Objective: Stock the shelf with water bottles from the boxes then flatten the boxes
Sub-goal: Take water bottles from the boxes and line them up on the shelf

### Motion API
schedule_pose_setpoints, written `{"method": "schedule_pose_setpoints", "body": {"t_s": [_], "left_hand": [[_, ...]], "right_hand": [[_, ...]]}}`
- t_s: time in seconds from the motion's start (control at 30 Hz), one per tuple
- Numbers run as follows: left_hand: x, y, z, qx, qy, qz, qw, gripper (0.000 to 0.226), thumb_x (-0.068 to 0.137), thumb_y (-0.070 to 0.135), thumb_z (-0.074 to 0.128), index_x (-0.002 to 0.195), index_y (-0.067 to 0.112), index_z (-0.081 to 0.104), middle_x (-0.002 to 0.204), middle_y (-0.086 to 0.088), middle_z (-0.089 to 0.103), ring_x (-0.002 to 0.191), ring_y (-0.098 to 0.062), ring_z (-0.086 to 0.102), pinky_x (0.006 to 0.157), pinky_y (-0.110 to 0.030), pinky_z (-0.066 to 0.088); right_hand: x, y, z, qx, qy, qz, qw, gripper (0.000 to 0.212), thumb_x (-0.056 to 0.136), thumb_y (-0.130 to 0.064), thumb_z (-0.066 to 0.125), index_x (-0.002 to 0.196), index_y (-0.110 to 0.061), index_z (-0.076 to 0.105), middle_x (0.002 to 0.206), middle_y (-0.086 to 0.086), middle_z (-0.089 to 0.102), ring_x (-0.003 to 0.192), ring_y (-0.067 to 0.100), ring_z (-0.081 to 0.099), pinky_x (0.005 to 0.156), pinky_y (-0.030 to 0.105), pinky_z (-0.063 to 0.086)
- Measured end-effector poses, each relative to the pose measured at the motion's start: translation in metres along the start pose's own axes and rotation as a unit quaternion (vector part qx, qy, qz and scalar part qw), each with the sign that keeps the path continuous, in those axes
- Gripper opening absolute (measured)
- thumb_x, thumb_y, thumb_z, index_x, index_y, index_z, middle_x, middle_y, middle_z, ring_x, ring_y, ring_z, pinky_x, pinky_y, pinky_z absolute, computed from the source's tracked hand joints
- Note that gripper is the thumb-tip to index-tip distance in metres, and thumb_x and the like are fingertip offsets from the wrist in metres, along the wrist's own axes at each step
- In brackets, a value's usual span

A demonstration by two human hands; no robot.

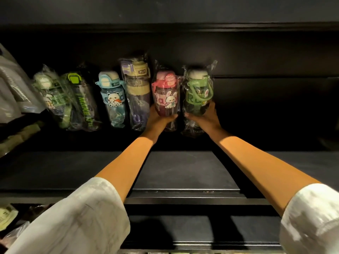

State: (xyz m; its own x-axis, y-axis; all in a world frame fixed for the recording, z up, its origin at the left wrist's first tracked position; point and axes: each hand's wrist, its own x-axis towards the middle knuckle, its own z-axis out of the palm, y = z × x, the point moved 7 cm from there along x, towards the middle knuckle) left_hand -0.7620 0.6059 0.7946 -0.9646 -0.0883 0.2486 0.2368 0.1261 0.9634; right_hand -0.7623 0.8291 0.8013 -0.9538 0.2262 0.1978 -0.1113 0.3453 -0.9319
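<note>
A pink-lidded bottle with a rabbit print, plastic-wrapped, stands deep on the dark shelf, gripped low by the left hand. Just beside it, the right hand grasps a green bottle.

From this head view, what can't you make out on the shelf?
- Boxes: none in view.
- Bases of the pink-lidded rabbit bottle and green-lidded bottle: covered by left hand and right hand.
- Black shelf, right end: too dark.
- Clear plastic packets: cut off at left edge.
</note>
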Motion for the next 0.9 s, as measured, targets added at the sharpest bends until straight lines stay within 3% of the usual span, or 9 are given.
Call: {"method": "schedule_pose_setpoints", "body": {"t_s": [0.1,0.23,0.3,0.43,0.5,0.53,0.6,0.7,0.9], "left_hand": [[-0.008,-0.002,-0.005,0.030,0.012,-0.023,0.999,0.081,0.071,0.025,0.092,0.143,0.016,0.055,0.136,-0.004,0.068,0.126,-0.021,0.064,0.110,-0.041,0.050],[-0.024,0.001,-0.012,0.120,0.020,-0.046,0.992,0.083,0.071,0.035,0.082,0.145,0.012,0.054,0.142,-0.010,0.064,0.130,-0.031,0.060,0.113,-0.045,0.047],[-0.040,0.013,-0.016,0.194,0.017,-0.042,0.980,0.072,0.087,0.034,0.076,0.150,0.012,0.050,0.149,-0.014,0.058,0.134,-0.036,0.056,0.114,-0.043,0.045],[-0.076,0.033,-0.027,0.368,-0.039,-0.020,0.929,0.056,0.101,0.037,0.062,0.148,0.008,0.053,0.149,-0.020,0.056,0.133,-0.040,0.056,0.109,-0.044,0.047],[-0.103,0.038,-0.042,0.436,-0.063,-0.028,0.898,0.048,0.103,0.039,0.056,0.137,0.006,0.058,0.145,-0.022,0.057,0.128,-0.041,0.056,0.101,-0.042,0.049],[-0.119,0.041,-0.050,0.474,-0.072,-0.033,0.877,0.043,0.104,0.043,0.054,0.123,0.005,0.061,0.137,-0.022,0.060,0.122,-0.041,0.057,0.094,-0.042,0.049],[-0.146,0.048,-0.069,0.544,-0.085,-0.031,0.834,0.047,0.104,0.053,0.050,0.110,0.007,0.059,0.131,-0.020,0.060,0.119,-0.042,0.056,0.091,-0.046,0.050],[-0.191,0.062,-0.104,0.603,-0.081,-0.039,0.793,0.064,0.103,0.061,0.045,0.141,0.010,0.054,0.142,-0.018,0.051,0.129,-0.042,0.049,0.098,-0.051,0.048],[-0.308,0.079,-0.190,0.639,0.035,-0.038,0.768,0.064,0.104,0.060,0.043,0.145,0.012,0.052,0.143,-0.015,0.052,0.131,-0.040,0.047,0.098,-0.049,0.048]], "right_hand": [[-0.015,-0.001,-0.008,-0.034,-0.001,0.033,0.999,0.137,0.056,-0.062,0.092,0.163,-0.020,0.017,0.164,0.008,0.036,0.150,0.031,0.037,0.121,0.049,0.036],[-0.044,-0.003,-0.015,-0.195,-0.017,0.062,0.979,0.093,0.092,-0.064,0.062,0.160,-0.009,0.030,0.161,0.016,0.040,0.146,0.038,0.041,0.115,0.046,0.040],[-0.063,-0.006,-0.017,-0.274,-0.022,0.061,0.960,0.077,0.096,-0.064,0.052,0.152,-0.012,0.042,0.153,0.017,0.049,0.137,0.041,0.051,0.107,0.046,0.046],[-0.102,-0.023,-0.007,-0.375,-0.056,0.008,0.925,0.054,0.098,-0.057,0.051,0.133,-0.017,0.061,0.135,0.014,0.064,0.119,0.039,0.062,0.097,0.045,0.052],[-0.125,-0.032,0.003,-0.426,-0.106,-0.025,0.898,0.055,0.102,-0.056,0.046,0.128,-0.010,0.063,0.134,0.016,0.063,0.116,0.040,0.061,0.093,0.043,0.049],[-0.137,-0.038,0.011,-0.446,-0.133,-0.061,0.883,0.057,0.104,-0.057,0.043,0.123,-0.007,0.063,0.132,0.017,0.064,0.112,0.039,0.061,0.089,0.042,0.048],[-0.162,-0.054,0.027,-0.458,-0.179,-0.126,0.862,0.063,0.104,-0.060,0.042,0.135,-0.007,0.058,0.138,0.017,0.061,0.117,0.038,0.060,0.093,0.045,0.051],[-0.203,-0.080,0.054,-0.453,-0.235,-0.200,0.836,0.070,0.103,-0.061,0.045,0.156,-0.016,0.041,0.149,0.014,0.053,0.134,0.036,0.052,0.102,0.049,0.050],[-0.307,-0.112,0.110,-0.393,-0.280,-0.335,0.809,0.068,0.102,-0.060,0.050,0.156,-0.021,0.042,0.142,0.009,0.057,0.130,0.031,0.053,0.098,0.048,0.053]]}}
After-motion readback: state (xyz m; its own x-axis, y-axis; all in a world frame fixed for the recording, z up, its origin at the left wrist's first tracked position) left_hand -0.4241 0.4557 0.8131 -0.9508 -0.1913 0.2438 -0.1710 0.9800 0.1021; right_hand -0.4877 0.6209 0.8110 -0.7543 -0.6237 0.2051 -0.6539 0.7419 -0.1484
